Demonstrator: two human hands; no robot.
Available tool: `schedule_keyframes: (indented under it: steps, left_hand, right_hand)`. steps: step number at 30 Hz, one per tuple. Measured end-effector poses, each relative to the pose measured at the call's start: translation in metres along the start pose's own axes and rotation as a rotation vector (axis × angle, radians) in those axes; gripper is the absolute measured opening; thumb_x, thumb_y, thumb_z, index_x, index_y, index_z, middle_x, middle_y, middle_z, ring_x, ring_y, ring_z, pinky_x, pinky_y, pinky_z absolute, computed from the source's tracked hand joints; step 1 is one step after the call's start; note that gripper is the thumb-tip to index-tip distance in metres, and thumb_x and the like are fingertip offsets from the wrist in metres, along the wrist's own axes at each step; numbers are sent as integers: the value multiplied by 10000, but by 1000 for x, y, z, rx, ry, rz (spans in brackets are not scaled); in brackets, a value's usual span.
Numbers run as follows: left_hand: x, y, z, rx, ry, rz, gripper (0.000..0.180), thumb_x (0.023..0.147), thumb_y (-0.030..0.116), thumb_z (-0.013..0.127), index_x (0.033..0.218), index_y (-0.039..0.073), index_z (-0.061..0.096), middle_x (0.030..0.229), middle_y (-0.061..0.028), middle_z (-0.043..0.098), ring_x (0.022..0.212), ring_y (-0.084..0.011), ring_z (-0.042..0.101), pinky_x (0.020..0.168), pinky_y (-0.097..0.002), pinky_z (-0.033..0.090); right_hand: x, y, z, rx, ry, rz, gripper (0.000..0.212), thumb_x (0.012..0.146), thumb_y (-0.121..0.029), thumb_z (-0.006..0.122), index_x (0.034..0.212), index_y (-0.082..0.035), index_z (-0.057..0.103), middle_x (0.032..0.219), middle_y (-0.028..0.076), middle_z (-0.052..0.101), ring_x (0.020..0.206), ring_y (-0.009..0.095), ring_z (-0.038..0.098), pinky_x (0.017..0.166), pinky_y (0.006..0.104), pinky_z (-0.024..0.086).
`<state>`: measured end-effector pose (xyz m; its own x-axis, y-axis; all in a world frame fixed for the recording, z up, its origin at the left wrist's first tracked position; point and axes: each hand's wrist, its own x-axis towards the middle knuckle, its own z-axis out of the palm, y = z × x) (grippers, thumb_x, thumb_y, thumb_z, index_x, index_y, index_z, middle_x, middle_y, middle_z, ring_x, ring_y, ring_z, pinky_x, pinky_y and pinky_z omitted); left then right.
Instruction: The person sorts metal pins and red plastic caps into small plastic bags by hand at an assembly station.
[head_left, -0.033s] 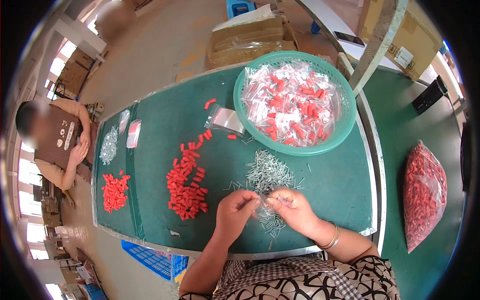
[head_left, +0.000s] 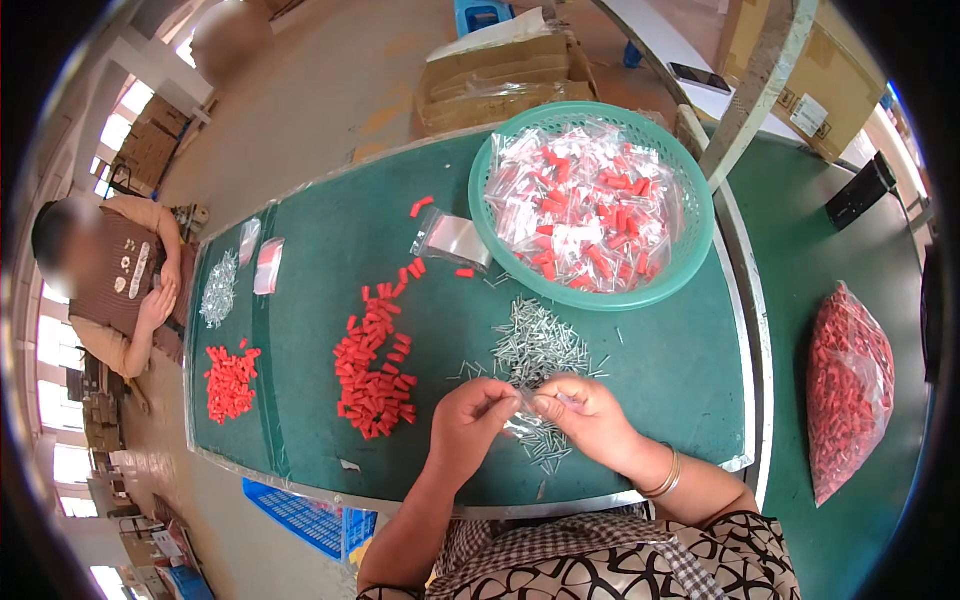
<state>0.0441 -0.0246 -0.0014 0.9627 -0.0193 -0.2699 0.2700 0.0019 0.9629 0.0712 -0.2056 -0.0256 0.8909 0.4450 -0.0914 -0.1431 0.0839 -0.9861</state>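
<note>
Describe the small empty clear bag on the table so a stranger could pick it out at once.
Start at the round green basket full of packed bags on the green table. Just off the basket's left rim lies the clear bag, flat and alone. Unlike the bags in the basket, it holds no red pieces.

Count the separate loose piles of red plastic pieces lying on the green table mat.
2. The bigger red pile lies mid-table, just left of the hands. The smaller red pile lies at the far left end, near the seated person. A few strays lie scattered above the bigger one.

Gold bangle (head_left: 664, 476), patterned blk/white top (head_left: 640, 565)
</note>
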Motion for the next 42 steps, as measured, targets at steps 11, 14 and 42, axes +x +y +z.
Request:
schedule_keyframes:
  steps: [11, 14, 42]
  left_hand:
    - [1, 5, -9, 199, -84, 33, 71, 850, 24, 677, 913, 4, 651, 826, -5, 626, 709, -51, 575, 625, -198, 469]
    - [3, 8, 4, 340, 117, 287, 125, 800, 14, 715, 907, 7, 650, 833, -37, 630, 727, -93, 587, 634, -222, 464]
    - [-14, -19, 30, 237, 298, 123, 10, 851, -26, 636, 853, -19, 629, 739, 26, 622, 640, -14, 552, 574, -169, 438]
  right_hand:
    - [0, -10, -9, 13, -92, 122, 32, 870, -44, 668, 864, -17, 683, 793, 13, 603, 718, 69, 532, 639, 238, 440]
    - [-1, -7, -8, -101, -30, 83, 46, 832, -57, 710, 813, -26, 681, 738, 19, 602, 663, 82, 544, 592, 253, 447]
    - [-4, -4, 7, -626, 156, -448, 46, 766, -64, 652, 808, -82, 645, 720, 119, 606, 647, 339, 607, 571, 416, 497]
